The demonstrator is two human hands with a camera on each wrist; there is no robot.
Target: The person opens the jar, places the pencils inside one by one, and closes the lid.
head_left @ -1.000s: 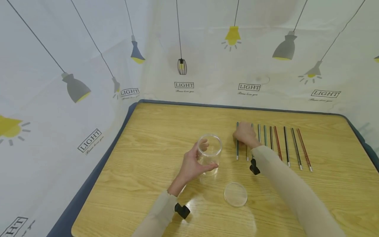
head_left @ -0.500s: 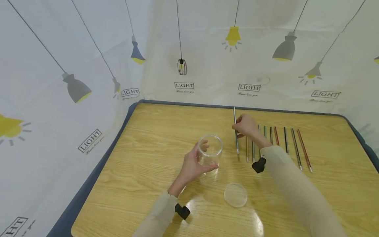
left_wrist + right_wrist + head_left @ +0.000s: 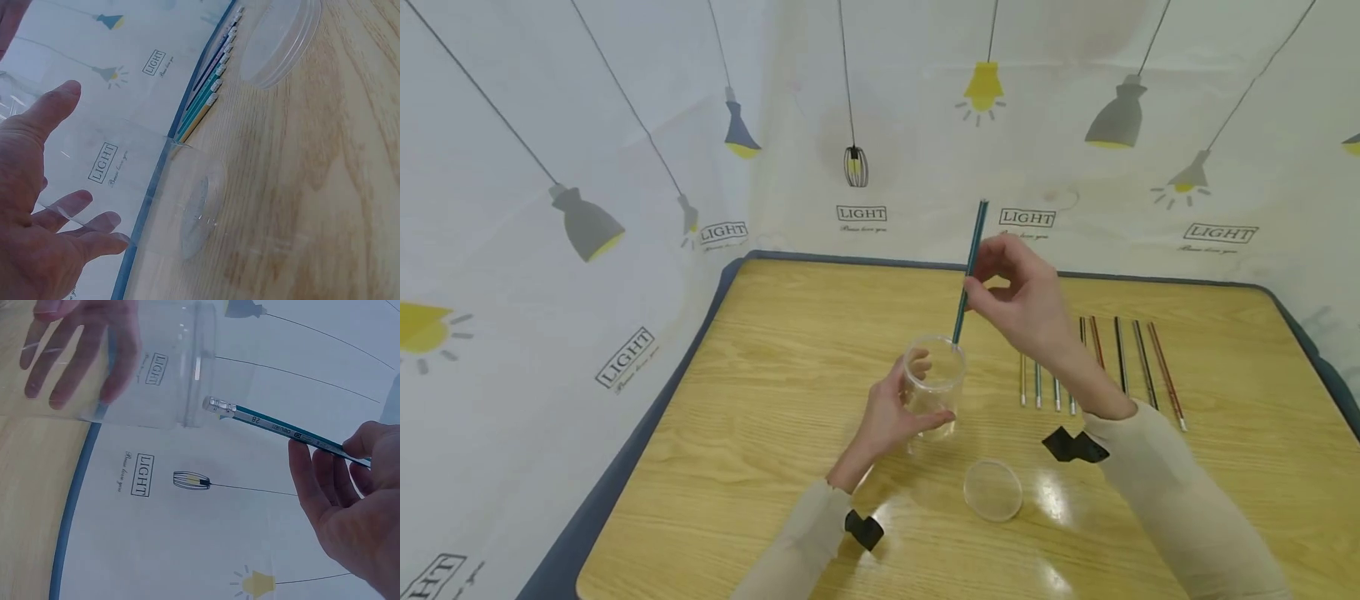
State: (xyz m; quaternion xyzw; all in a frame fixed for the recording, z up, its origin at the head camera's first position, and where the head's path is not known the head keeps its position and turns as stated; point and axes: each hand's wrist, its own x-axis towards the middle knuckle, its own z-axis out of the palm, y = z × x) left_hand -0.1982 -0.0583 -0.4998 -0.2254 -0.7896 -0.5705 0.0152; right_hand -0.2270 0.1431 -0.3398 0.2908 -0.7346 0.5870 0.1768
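A clear cylindrical jar (image 3: 937, 398) stands in the middle of the head view, its round mouth uncovered. My left hand (image 3: 883, 417) grips its side, thumb in front and fingers behind. Above the mouth, my right hand (image 3: 1030, 304) pinches a dark teal pencil (image 3: 973, 254) between thumb and fingers. This pencil tilts, its eraser end down at the jar's rim. In the right wrist view, the white eraser (image 3: 209, 403) sits just off the rim (image 3: 199, 369), and "2B" is printed on the barrel. I cannot tell whether the tip is inside the mouth.
Several pencils (image 3: 1167, 375) lie in a row to the right on the wooden table (image 3: 760, 367), partly behind my right hand and forearm. A round clear lid (image 3: 992, 492) lies flat in front of the jar. A lamp-patterned sheet (image 3: 917, 125) hangs behind the table.
My right hand has picked up the leftmost pencil from the row, raised it and brought it left over the jar, eraser end down. My left hand has stayed on the jar.
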